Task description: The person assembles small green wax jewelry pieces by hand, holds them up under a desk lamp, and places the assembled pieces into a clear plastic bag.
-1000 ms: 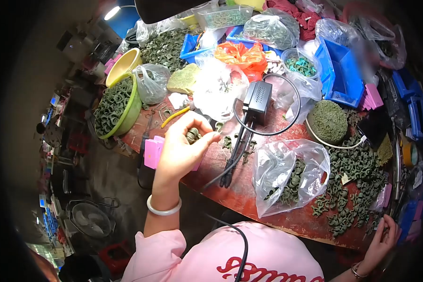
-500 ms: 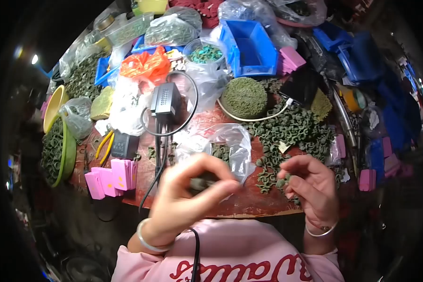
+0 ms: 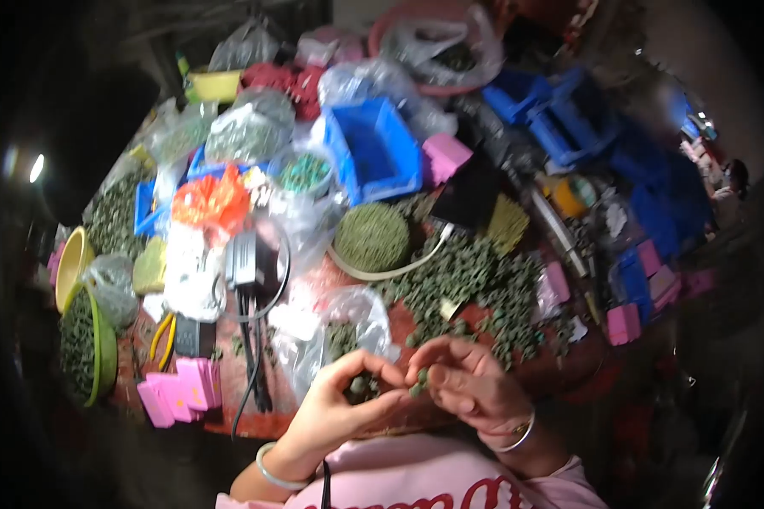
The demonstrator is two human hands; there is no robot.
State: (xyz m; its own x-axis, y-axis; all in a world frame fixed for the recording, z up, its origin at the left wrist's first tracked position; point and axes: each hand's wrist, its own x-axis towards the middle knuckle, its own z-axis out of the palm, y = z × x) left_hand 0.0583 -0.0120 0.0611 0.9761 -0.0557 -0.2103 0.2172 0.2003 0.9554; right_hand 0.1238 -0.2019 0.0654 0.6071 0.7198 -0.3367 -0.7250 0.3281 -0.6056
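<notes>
Left hand (image 3: 338, 417) curls loosely around small green pieces (image 3: 362, 388); right hand (image 3: 474, 392), just beside it, pinches another piece (image 3: 419, 384). Some sit in a clear bag (image 3: 370, 317); a large pile (image 3: 450, 280) lies loose on the red surface (image 3: 416, 417).

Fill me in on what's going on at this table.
Someone in a pink shirt is busy with both hands. The right hand pinches a small green piece in its fingers, and the left hand, close beside it, cups several more pieces. A clear plastic bag with similar pieces lies just beyond the left hand, and a loose heap of them spreads beyond the right.
</notes>
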